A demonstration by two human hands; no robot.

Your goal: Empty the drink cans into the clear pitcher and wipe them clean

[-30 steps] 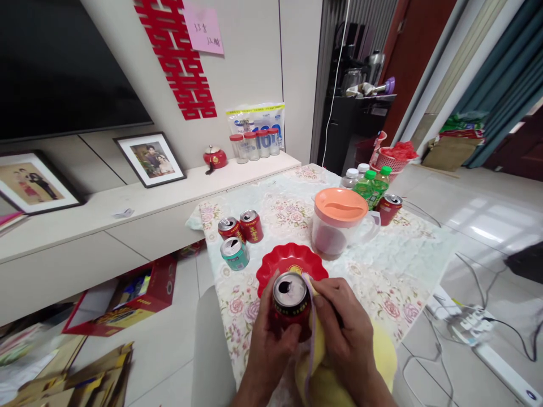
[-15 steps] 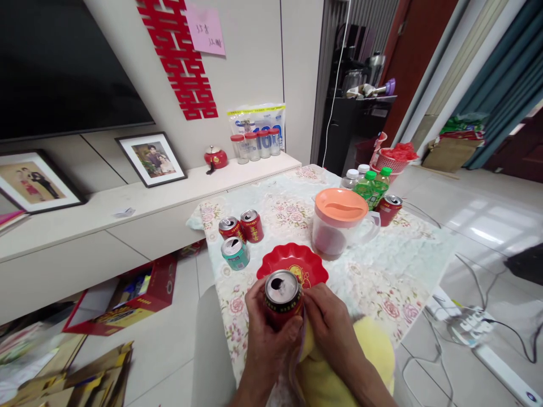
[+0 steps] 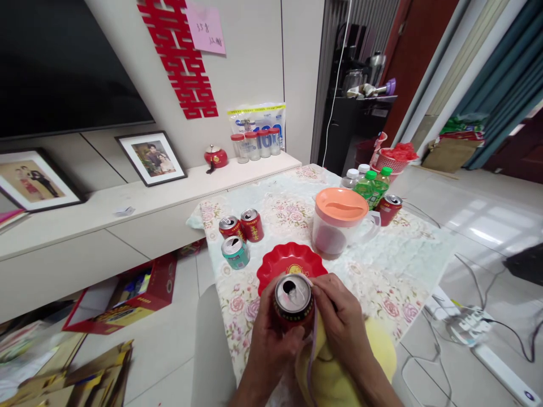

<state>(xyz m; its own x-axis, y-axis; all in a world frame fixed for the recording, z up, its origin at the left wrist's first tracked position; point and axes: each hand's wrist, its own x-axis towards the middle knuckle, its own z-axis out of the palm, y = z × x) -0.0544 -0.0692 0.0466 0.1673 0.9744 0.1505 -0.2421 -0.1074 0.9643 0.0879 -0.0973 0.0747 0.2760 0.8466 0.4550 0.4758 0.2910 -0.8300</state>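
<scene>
Holds an opened red can (image 3: 292,299) between both hands, wrapped by the curled left hand (image 3: 269,345). With the nearly closed right hand (image 3: 343,319), pinches a yellow cloth (image 3: 339,381) at the can's right side. Overlaps the near part of a red plate (image 3: 275,263) (scalloped, this one) in view; farther right, shows a lidded pitcher (image 3: 328,234).

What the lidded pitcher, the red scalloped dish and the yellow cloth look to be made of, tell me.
Pitcher: probably clear plastic, smooth and see-through; glass isn't ruled out. Its orange lid looks like opaque moulded plastic.
Dish: likely smooth plastic, from its even colour and fluted rim; coated metal is possible.
Cloth: soft fabric, perhaps microfibre, judging by its loose folds.
</scene>
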